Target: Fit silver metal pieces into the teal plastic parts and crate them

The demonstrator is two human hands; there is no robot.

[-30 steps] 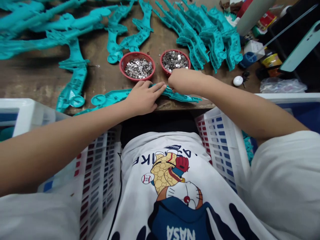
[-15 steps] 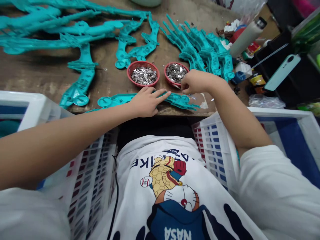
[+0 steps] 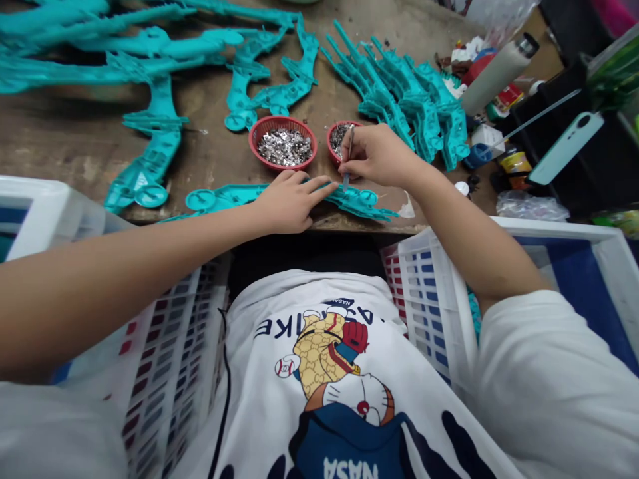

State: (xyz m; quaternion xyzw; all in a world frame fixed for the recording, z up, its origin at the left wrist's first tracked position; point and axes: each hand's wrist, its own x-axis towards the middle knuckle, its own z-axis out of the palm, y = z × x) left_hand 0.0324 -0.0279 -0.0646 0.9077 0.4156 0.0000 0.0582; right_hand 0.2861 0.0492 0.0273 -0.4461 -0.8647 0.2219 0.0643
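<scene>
Teal plastic part (image 3: pixel 224 197) is lying along the near edge of the table (image 3: pixel 214 156), in front of two red baskets; head view, the only one: left hand (image 3: pixel 285 203) is resting across its middle, fingers spread apart and pressing from above, not closing round it; right hand (image 3: pixel 375 154) is pinching a slim tool (image 3: pixel 351 141), thumb and fingers together on the shaft, tip pointing down by the part next to the left fingertips; can't tell whether the tip is touching, or whether it is carrying a metal piece; larger basket (image 3: pixel 256 155) is holding small metal pieces (image 3: pixel 283 148), smaller basket (image 3: pixel 331 150) is sitting just behind the right hand; my read on doing this well: left palm should be bearing down evenly, since the part is long and uneven and could be rocking or skidding; fingertips should be staying out of the tip's line; right wrist should be moving slowly, tip square to the seat, pressure light, as thin ribs could be flexing.
</scene>
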